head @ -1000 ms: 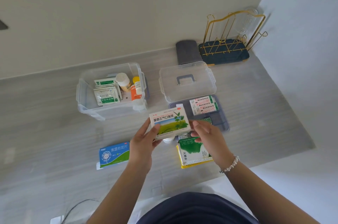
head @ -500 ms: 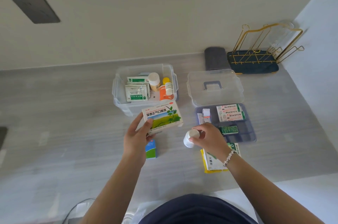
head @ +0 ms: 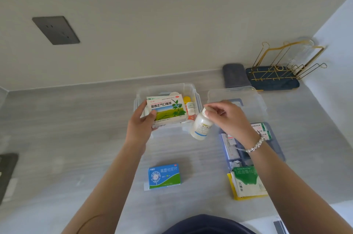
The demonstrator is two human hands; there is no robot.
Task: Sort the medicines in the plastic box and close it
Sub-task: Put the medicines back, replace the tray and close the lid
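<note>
My left hand (head: 140, 128) holds a white medicine box with a green field picture (head: 167, 110) over the clear plastic box (head: 191, 88). Inside the plastic box show a yellow cap (head: 186, 98) and a small white bottle (head: 190, 106); its other contents are hidden behind the held box. My right hand (head: 232, 119) grips a white pill bottle (head: 200, 126) by its cap, just right of the plastic box's front corner. The clear lid (head: 248, 100) lies to the right. A grey-blue tray (head: 278, 145) with sachets sits in front of the lid.
A blue and green medicine box (head: 164, 176) lies on the grey counter in front of me. A green and white packet on a yellow one (head: 247, 182) lies at the right. A gold wire rack on a dark base (head: 277, 75) and a grey cloth (head: 235, 75) stand at the back right.
My left hand has carried the green-field box up over the plastic box. My right hand has lifted the white bottle off the counter towards the box.
</note>
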